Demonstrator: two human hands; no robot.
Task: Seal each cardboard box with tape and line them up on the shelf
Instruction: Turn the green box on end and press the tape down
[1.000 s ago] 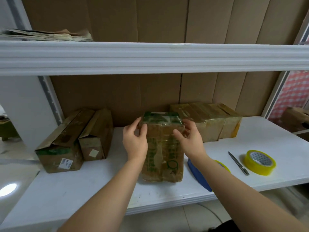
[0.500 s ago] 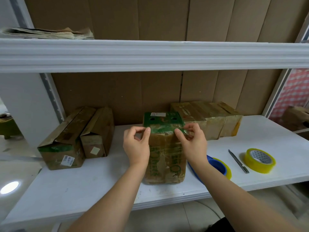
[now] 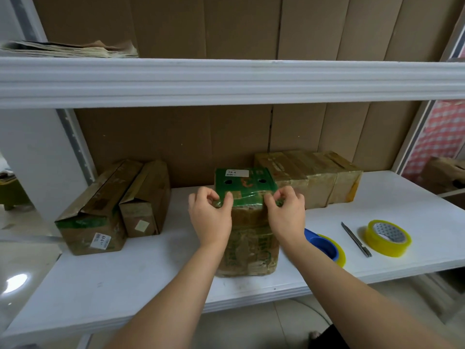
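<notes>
Both the left hand (image 3: 210,217) and the right hand (image 3: 285,215) are pinching the near top corners of the green-topped cardboard box (image 3: 247,222), which is standing mid-shelf (image 3: 125,280) with its long axis running front to back; uneven pressing could be wrinkling the tape or skewing the box out of line

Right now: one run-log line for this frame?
step: sealing | left hand: pinches green-topped box front top edge | right hand: pinches same edge | tape roll: idle on shelf

shelf (image 3: 100,293) | boxes (image 3: 247,238) | 2 tape rolls (image 3: 388,238) | knife (image 3: 356,239)
</notes>
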